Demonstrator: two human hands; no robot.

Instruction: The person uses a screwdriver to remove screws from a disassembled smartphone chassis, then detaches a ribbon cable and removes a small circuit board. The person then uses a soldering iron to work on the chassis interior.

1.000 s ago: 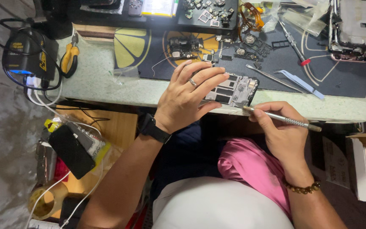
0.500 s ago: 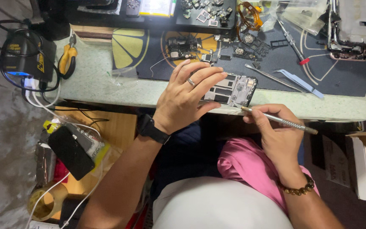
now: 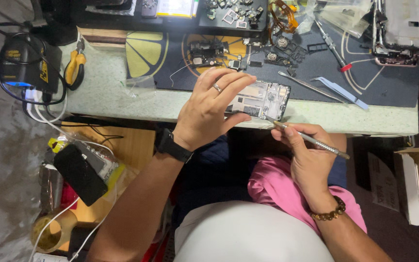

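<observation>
Opened grey phone frame with bare circuit parts (image 3: 263,101) held at edges by left hand (image 3: 208,110). Thin metal pry tool (image 3: 311,140) pinched in right hand (image 3: 306,157), tip touching frame corner. Seemed light, stiff, fragile; best gripped by rim.

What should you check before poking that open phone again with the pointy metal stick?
1. Left hand steadies the opened phone frame with exposed circuit parts: ok.
2. Right hand grips the thin silver metal probe: ok.
3. Probe tip sits at the frame's lower right corner: ok.
4. Frame lies fully on the pale green table: not ok, it is at the front edge.
5. Blue tweezers lie within reach: ok.
6. Which part the tip touches: cannot tell.
</observation>
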